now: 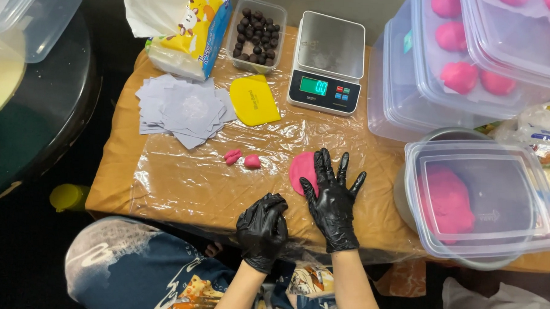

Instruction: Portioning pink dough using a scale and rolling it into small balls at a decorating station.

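Observation:
Both my hands wear black gloves. My right hand (333, 196) lies flat with fingers spread, pressing on a flattened pink dough disc (301, 169) on the plastic-wrapped table (182, 188). My left hand (262, 228) is curled into a loose fist near the table's front edge, and I cannot see anything in it. Two small pink dough pieces (242, 159) lie to the left of the disc.
A digital scale (326, 62), a yellow scraper (254, 99), a stack of paper squares (182, 108), a tub of dark balls (255, 33) and a tissue pack (185, 29) stand at the back. Clear lidded boxes of pink dough (468, 198) crowd the right side.

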